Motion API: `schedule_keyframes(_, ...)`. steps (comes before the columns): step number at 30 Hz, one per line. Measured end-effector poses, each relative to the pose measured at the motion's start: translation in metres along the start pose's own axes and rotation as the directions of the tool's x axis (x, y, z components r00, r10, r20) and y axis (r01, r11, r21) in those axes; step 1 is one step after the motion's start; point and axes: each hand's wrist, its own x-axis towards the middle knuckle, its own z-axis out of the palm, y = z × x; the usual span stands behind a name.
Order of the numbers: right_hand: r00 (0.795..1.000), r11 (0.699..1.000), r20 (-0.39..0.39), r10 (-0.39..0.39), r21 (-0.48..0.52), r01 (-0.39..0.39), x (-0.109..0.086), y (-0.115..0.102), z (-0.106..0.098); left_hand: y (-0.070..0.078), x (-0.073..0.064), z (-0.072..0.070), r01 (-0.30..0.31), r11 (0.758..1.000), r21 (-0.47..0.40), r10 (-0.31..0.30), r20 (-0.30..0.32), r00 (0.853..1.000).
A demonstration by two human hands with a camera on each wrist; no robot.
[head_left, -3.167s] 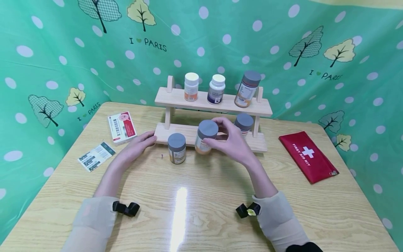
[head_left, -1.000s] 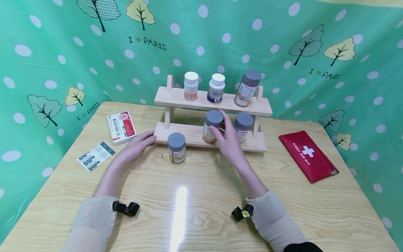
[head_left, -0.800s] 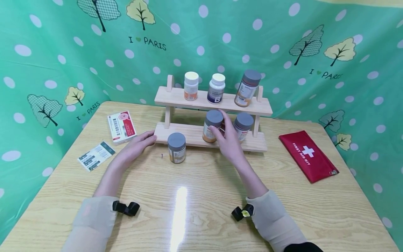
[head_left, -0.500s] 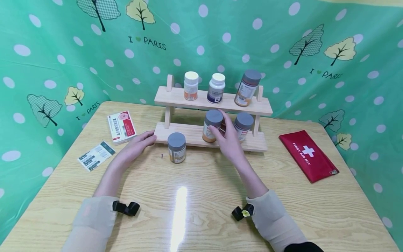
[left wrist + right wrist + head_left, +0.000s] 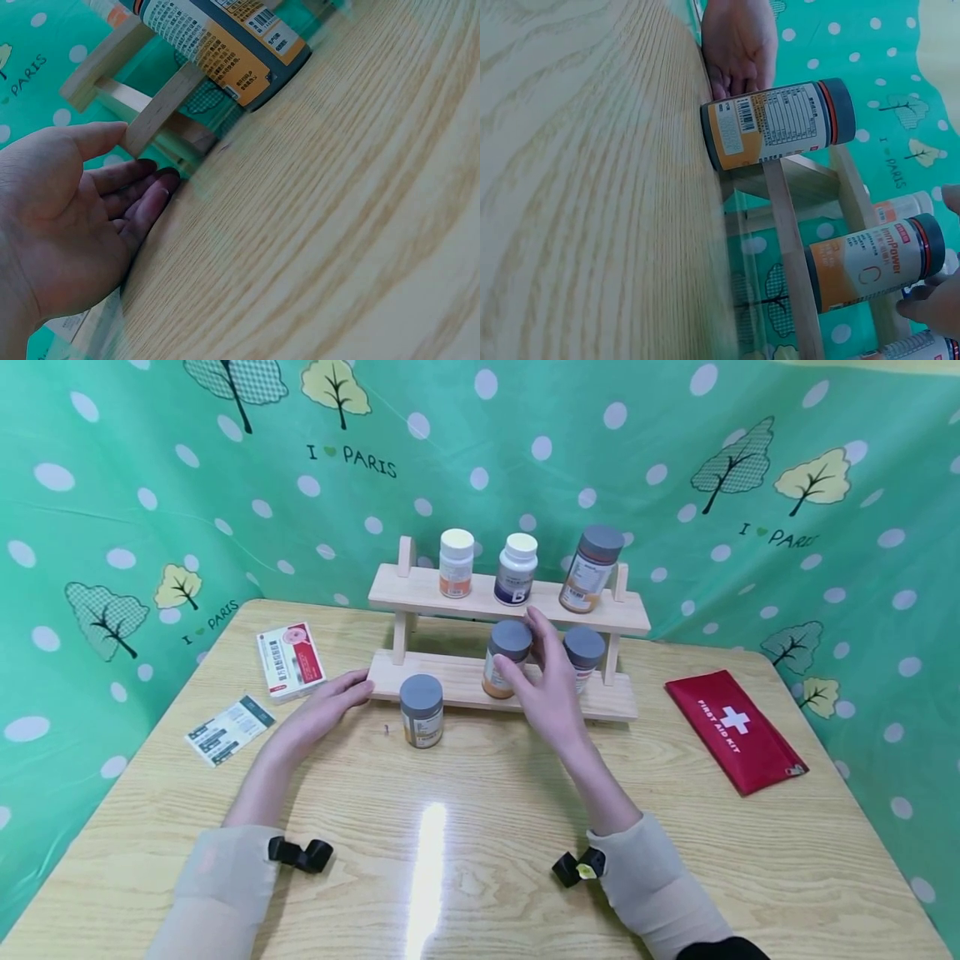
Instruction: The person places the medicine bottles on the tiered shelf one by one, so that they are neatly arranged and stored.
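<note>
On the lower shelf of a two-tier wooden rack (image 5: 457,683) stands a grey-capped supplement jar (image 5: 506,670), upright, its orange-and-white label showing in the right wrist view. My right hand (image 5: 553,693) is spread around its right side. The index finger is raised off the cap, and the thumb is close beside it. Another grey-capped jar (image 5: 584,652) is partly hidden behind this hand. At the left end of the lower shelf, my left hand (image 5: 326,710) holds the board, thumb against its end and fingers curled low by the table. A third jar (image 5: 422,714) stands on the table before the rack.
The upper shelf bears two white-capped bottles (image 5: 456,564) (image 5: 515,570) and a tall grey-capped jar (image 5: 590,571). A medicine box (image 5: 291,664) and a printed blister pack (image 5: 229,731) lie at left. A red first aid pouch (image 5: 735,732) lies at right.
The right hand carried the jar from in front of the rack onto the lower shelf, setting it left of the other jar. Its fingers have since loosened and lifted. The left hand stayed put.
</note>
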Motion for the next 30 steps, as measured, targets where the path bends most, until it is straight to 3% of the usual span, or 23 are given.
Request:
schedule_keyframes(4,0.993,0.994,-0.057,-0.105,-0.037,0.103,-0.002,-0.006,0.000,0.001,0.000,-0.001,0.003,1.000,0.001,-0.003,0.000,1.000)
schedule_keyframes(7,0.970,0.975,-0.101,-0.221,-0.041,0.218,-0.004,-0.012,0.000,0.001,-0.001,-0.002,0.003,1.000,0.005,-0.003,0.001,1.000)
schedule_keyframes(11,0.923,0.924,-0.110,-0.368,0.063,0.376,-0.009,-0.019,0.005,0.002,-0.001,-0.003,0.004,1.000,-0.001,-0.004,0.004,1.000)
schedule_keyframes(14,0.903,0.891,-0.059,-0.425,0.148,0.429,-0.014,-0.023,0.013,0.002,0.000,-0.003,0.004,1.000,-0.008,-0.004,0.004,1.000)
schedule_keyframes(17,0.907,0.895,0.029,-0.420,0.179,0.409,-0.019,-0.024,0.022,0.002,0.001,-0.002,-0.004,1.000,-0.016,0.004,0.003,1.000)
schedule_keyframes(23,0.940,0.963,0.218,-0.263,0.116,0.242,-0.031,-0.015,0.040,0.000,0.001,0.002,-0.015,1.000,-0.028,0.015,0.010,1.000)
schedule_keyframes(30,0.950,0.997,0.301,-0.083,0.015,0.082,-0.033,-0.008,0.052,0.001,0.001,0.001,-0.018,1.000,-0.025,0.018,0.000,1.000)
